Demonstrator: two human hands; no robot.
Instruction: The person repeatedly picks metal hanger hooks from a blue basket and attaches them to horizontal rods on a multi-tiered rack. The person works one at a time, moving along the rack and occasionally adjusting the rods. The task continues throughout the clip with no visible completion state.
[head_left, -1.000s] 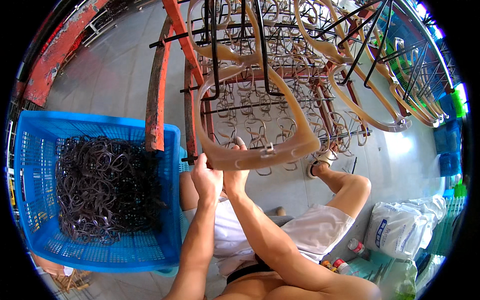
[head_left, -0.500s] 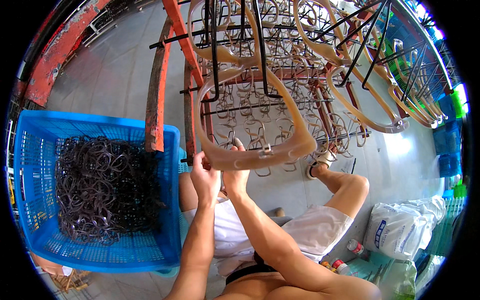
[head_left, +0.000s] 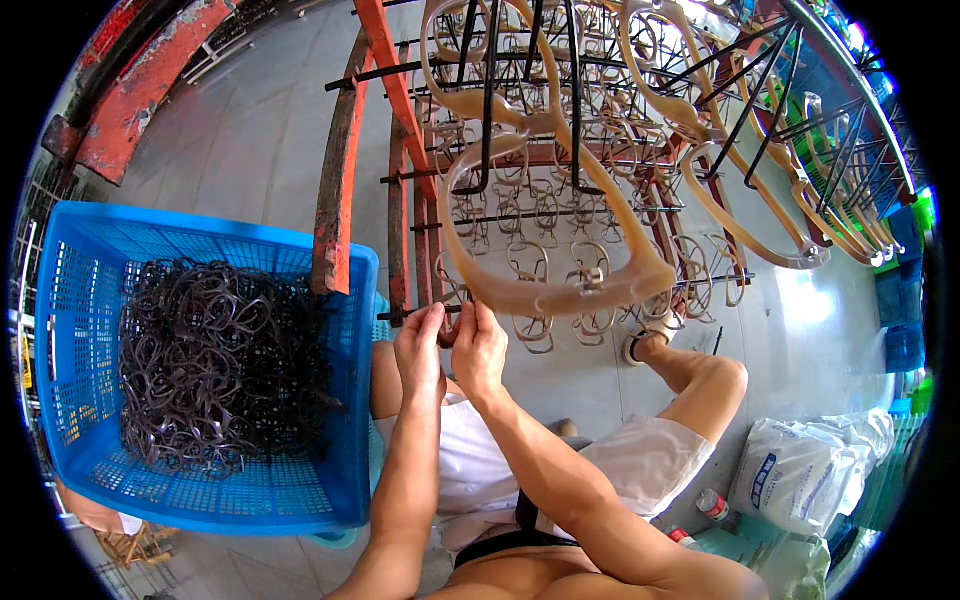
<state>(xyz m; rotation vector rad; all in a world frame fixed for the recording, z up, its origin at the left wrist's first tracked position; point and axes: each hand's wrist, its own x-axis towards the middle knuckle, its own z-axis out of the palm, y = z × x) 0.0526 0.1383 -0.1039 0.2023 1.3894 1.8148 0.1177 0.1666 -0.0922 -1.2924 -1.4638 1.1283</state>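
Side by side in the middle, below a rack of hanging eyeglass frames, are my left hand (head_left: 420, 352) and my right hand (head_left: 479, 350). Both are closed, fingertips pinched at the end of the lowest rod (head_left: 425, 313). A dark brown curved rim of an eyeglass frame (head_left: 447, 338) shows between them; the rest is hidden by my fingers. Just above hangs a large, close translucent tan eyeglass frame (head_left: 553, 297) on black prongs. Several more frames (head_left: 528, 262) hang in rows on the rods behind it.
At the left stands a blue plastic basket (head_left: 210, 513) with a heap of dark eyeglass frames (head_left: 205, 360). Orange-red rack posts (head_left: 338, 215) rise between basket and rods. White plastic bags (head_left: 800, 470) and a can (head_left: 712, 504) sit at the lower right, beyond my bent leg (head_left: 700, 395).
My right hand has come down from behind the large tan frame, and its fingertips now meet my left hand's. The rack and basket sit slightly further right in view.
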